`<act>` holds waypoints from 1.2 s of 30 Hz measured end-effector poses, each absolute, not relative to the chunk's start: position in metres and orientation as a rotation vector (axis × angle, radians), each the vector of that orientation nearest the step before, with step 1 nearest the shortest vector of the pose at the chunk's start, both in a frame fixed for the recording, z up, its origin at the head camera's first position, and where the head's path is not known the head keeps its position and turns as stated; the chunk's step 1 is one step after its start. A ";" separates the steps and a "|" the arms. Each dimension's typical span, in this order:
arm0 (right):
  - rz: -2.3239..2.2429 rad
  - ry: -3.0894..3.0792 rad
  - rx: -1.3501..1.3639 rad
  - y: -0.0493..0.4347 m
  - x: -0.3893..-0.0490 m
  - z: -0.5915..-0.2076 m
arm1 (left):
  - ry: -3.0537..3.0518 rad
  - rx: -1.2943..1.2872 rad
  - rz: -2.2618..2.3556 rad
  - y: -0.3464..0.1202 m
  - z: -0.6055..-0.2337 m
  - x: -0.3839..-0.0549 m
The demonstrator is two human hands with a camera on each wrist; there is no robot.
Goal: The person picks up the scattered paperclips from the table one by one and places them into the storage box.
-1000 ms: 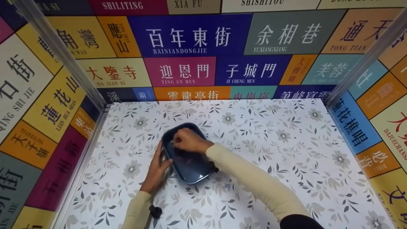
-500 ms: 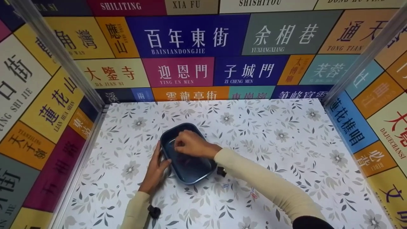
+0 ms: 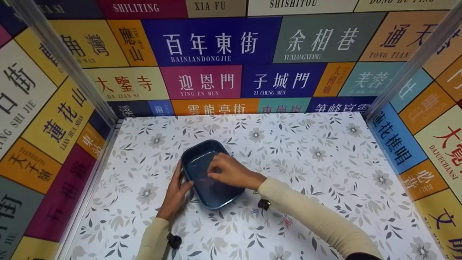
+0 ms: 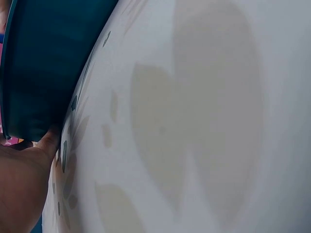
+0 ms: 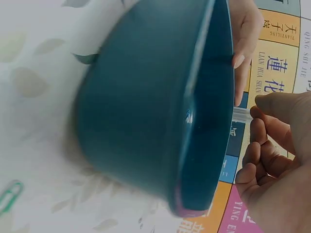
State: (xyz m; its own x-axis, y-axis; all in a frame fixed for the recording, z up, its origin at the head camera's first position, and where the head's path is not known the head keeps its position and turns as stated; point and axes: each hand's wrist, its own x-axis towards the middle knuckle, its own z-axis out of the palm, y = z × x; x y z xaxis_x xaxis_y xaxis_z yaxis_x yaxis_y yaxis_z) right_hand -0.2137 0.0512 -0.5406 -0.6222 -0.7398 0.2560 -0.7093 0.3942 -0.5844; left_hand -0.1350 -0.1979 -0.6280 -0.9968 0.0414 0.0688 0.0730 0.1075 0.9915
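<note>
A dark blue rounded-rectangular container [image 3: 213, 202] stands on the patterned table; its outer wall [image 4: 53, 53] looks teal in the left wrist view. Along its left side lies my left hand [image 3: 174, 195], fingers fairly straight against the wall and thumb at the rim. Over the container's right half hovers my right hand [image 3: 231, 171], its fingers curled and the thumb by the index fingertip. In the right wrist view, nothing shows between the fingertips of that hand [image 5: 274, 160]. Small thin pieces, among them a pinkish one [image 3: 202, 179], lie inside the container, too small to identify.
On the table right of the container are a small blue clip-like piece [image 3: 255, 211] and a red one [image 3: 287, 221]. A green paper clip [image 5: 9, 195] shows in the right wrist view. Panels with printed signs [image 3: 216, 39] enclose the back and both sides.
My right hand has moved rightward and slightly nearer over the container, uncovering more of its inside. The red piece has come out from behind the sleeve. My left hand stays put.
</note>
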 end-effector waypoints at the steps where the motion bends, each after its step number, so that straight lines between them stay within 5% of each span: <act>1: -1.061 2.590 -1.331 0.054 -0.212 -0.542 | -2.318 -0.114 -2.086 -0.198 -0.628 -0.134; 19: -1.294 2.612 -1.370 0.107 -0.179 -0.562 | -2.311 -0.107 -2.085 -0.198 -0.627 -0.135; 36: -1.463 2.677 -1.138 0.161 -0.155 -0.583 | -2.328 -0.113 -2.104 -0.198 -0.626 -0.133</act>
